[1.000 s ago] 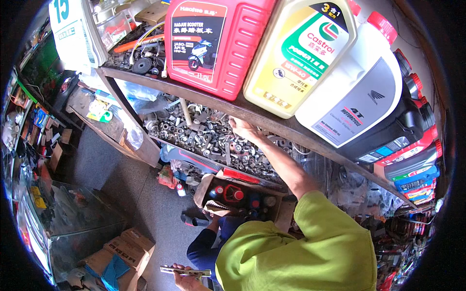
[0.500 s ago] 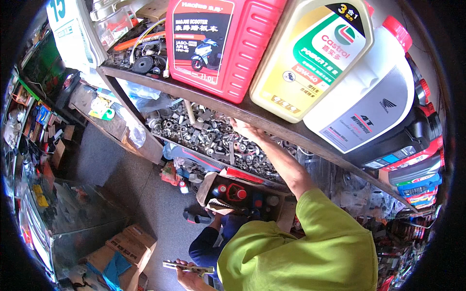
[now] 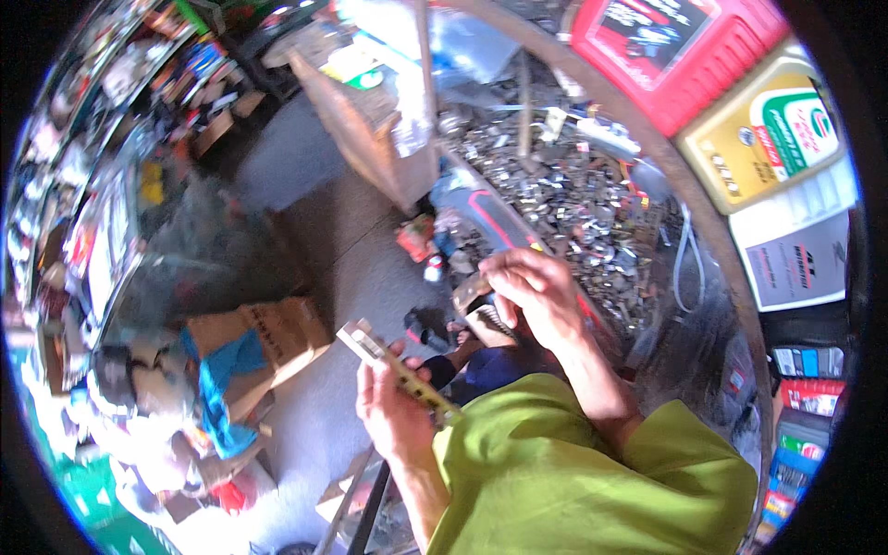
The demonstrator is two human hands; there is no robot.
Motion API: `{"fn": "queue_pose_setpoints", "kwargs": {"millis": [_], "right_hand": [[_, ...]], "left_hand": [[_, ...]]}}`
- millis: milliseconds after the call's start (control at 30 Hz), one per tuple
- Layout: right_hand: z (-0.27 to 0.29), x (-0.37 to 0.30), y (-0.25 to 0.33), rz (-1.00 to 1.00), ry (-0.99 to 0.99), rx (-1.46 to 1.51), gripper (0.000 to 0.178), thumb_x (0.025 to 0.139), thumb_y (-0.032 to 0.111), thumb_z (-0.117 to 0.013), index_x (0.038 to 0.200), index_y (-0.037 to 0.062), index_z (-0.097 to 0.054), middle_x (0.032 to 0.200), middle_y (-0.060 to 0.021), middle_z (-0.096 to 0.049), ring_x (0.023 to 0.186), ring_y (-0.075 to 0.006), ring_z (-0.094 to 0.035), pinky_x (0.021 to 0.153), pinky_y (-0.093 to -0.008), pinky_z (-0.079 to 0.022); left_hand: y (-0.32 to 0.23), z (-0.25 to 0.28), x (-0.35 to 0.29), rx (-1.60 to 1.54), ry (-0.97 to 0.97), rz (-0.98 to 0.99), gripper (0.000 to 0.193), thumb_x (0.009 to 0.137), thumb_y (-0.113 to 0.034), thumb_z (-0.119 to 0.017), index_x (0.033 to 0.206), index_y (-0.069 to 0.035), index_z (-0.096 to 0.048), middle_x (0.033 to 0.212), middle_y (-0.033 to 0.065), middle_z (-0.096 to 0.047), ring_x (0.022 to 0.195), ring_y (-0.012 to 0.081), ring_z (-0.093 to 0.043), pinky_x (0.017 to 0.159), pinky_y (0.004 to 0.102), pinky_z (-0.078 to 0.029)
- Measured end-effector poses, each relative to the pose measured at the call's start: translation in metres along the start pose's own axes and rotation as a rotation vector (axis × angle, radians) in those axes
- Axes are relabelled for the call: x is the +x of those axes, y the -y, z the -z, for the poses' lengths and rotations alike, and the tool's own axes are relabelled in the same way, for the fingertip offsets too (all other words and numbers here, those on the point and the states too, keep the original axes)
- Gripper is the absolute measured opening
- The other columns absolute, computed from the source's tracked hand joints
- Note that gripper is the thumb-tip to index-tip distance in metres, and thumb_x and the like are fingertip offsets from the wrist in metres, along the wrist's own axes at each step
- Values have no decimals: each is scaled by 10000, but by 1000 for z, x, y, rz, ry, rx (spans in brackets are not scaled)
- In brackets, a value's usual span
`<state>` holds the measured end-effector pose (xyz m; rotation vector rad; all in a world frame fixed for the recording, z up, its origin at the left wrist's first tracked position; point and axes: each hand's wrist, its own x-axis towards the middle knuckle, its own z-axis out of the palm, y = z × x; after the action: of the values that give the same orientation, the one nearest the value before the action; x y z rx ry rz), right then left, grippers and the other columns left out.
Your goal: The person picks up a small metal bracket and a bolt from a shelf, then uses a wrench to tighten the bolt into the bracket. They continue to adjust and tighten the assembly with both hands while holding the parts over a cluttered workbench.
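My left hand [image 3: 398, 412] is wrapped round a long, flat, pale metal bar with holes [image 3: 366, 344], held at a slant in front of my green top. Up and to the right, my right hand [image 3: 541, 296] has its fingers drawn together in a pinch. Whatever is in them, if anything, is too small and blurred to name. The hand hangs in front of the shelf of loose metal parts [image 3: 573, 203], apart from it. Below and behind its fingertips shows the brown flap of a cardboard box [image 3: 472, 294].
A red oil jug [image 3: 680, 88], a gold one [image 3: 740, 176] and a white one [image 3: 791, 250] stand on the upper shelf at the right. A cardboard box with a blue cloth [image 3: 227, 379] sits on the left. A wooden board [image 3: 351, 129] juts out at the far side.
My right hand has left the loose metal parts and come back toward me. My left hand has raised the metal bar. The view has swung left and down.
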<state>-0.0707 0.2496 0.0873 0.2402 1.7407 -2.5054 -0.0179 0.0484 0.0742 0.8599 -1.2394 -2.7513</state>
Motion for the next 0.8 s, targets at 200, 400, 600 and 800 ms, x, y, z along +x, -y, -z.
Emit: {"fn": "queue_pose_setpoints", "kwargs": {"millis": [200, 400, 600, 800], "right_hand": [[-80, -38, 36, 623, 186, -540, 161, 786, 29, -737, 919, -37, -674, 793, -113, -689, 612, -150, -652, 539, -267, -516], [-100, -45, 31, 933, 225, -647, 273, 727, 35, -784, 975, 2, -677, 857, -125, -714, 698, -231, -706, 582, -306, -557], [-110, -55, 32, 1048, 212, -779, 285, 724, 47, -785, 983, -4, -678, 865, -123, -712, 707, -231, -707, 563, -311, -560], [-115, -62, 31, 1055, 163, -797, 264, 729, 81, -795, 946, -8, -674, 835, -125, -710, 686, -217, -702, 553, -302, -551]], "left_hand": [[-21, -26, -30, -84, 101, -173, 322, 951, -69, -528, 1253, 43, -522, 1126, 188, -640, 917, 199, -655, 795, 290, -546], [-32, -24, -40, -53, 145, -332, 330, 944, -71, -559, 1251, 45, -533, 1122, 179, -645, 972, 177, -624, 865, 287, -496], [-35, -21, -50, 82, 135, -433, 361, 942, -76, -578, 1275, 49, -519, 1158, 180, -636, 1016, 177, -613, 920, 307, -475], [-35, -25, -56, 194, 46, -575, 327, 943, -57, -559, 1251, 51, -530, 1142, 196, -640, 930, 184, -647, 851, 304, -516]]}}
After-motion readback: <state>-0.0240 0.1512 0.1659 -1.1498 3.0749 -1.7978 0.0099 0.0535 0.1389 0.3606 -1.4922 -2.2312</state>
